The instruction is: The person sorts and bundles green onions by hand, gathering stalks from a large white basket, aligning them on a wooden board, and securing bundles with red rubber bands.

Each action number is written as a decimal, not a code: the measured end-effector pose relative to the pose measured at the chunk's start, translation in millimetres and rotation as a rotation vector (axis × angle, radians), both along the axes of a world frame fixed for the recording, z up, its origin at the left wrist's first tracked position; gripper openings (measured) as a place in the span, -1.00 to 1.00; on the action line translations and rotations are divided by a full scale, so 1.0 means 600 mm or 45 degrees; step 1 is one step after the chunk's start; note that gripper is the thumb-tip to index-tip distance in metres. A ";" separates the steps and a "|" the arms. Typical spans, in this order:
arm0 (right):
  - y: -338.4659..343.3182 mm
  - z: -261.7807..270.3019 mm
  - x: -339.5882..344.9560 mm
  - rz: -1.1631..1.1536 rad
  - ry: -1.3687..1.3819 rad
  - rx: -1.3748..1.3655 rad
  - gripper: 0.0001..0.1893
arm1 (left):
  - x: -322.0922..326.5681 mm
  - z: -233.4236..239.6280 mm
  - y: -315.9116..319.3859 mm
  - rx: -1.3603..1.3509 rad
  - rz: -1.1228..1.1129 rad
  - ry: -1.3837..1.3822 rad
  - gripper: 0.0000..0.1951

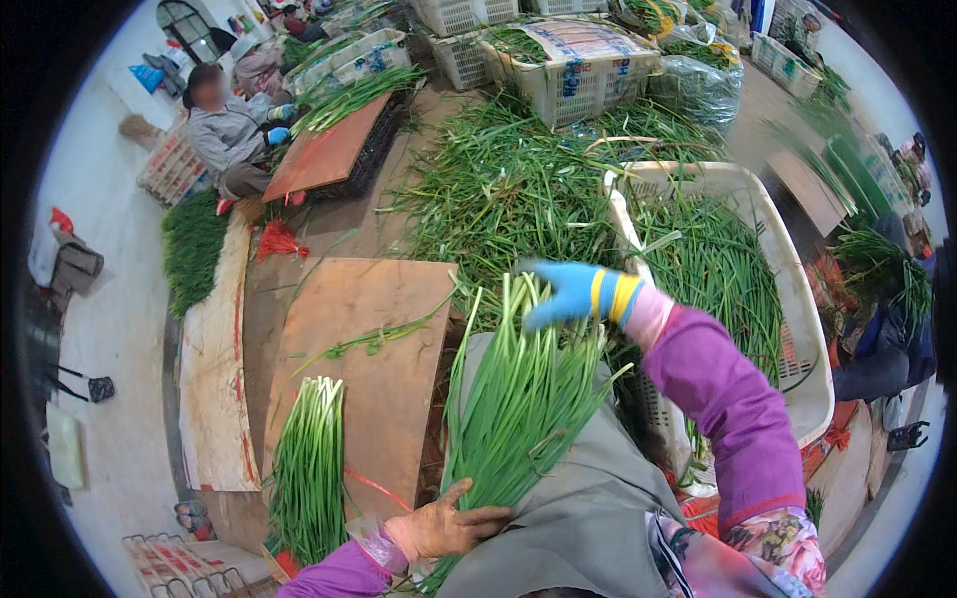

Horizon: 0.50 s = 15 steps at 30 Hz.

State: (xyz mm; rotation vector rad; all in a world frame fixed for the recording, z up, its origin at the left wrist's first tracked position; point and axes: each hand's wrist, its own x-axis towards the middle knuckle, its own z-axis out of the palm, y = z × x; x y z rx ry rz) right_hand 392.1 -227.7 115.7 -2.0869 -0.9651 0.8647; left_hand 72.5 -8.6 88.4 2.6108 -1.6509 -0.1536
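Note:
A loose bunch of long green leafy stalks, probably garlic chives (516,396), lies across my lap on a grey apron (598,478). My left hand (452,521), in a brownish covering or bare, is closed around the bunch's lower leafy part. My right hand (572,293), in a blue glove with yellow bands, is over the pale stem ends, fingers spread and somewhat blurred; whether it touches a stalk I cannot tell. To the left, a neat bundle of the same greens (306,471) rests on a brown board (374,306), its pale ends aligned at the top.
A white plastic crate (811,374) of greens stands at my right. Loose leaves (508,187) are heaped ahead, before stacked crates (591,82). Red ties (280,241) lie beyond the board. A co-worker (232,134) sits at the upper left; another person's legs (882,359) are at far right.

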 end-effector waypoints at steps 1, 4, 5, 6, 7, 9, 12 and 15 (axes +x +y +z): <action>0.000 -0.010 -0.018 -0.116 -0.189 -0.093 -0.10 | 0.000 0.005 -0.002 0.018 -0.003 0.031 -0.70; -0.027 0.037 -0.044 -0.190 0.093 0.631 -0.43 | -0.029 -0.022 0.005 -0.026 0.105 0.038 -0.73; -0.037 0.045 -0.056 -0.195 0.222 0.831 -0.50 | -0.034 -0.026 0.009 -0.036 0.141 0.069 -0.72; -0.038 0.034 -0.061 -0.298 0.301 0.816 -0.54 | -0.034 -0.027 0.008 -0.051 0.169 0.090 -0.71; -0.037 0.009 -0.059 -0.404 0.376 0.795 -0.57 | -0.033 -0.027 0.005 -0.072 0.194 0.111 -0.70; -0.048 -0.078 -0.026 -0.351 -0.293 0.061 -0.69 | -0.027 -0.024 0.002 -0.030 0.150 0.110 -0.71; -0.042 -0.132 0.001 -0.628 -0.389 0.101 -0.69 | -0.016 -0.026 0.004 -0.078 0.187 0.244 -0.71; -0.077 -0.184 0.075 -1.069 -0.399 0.301 -0.72 | -0.010 -0.027 -0.005 -0.094 0.126 0.193 -0.71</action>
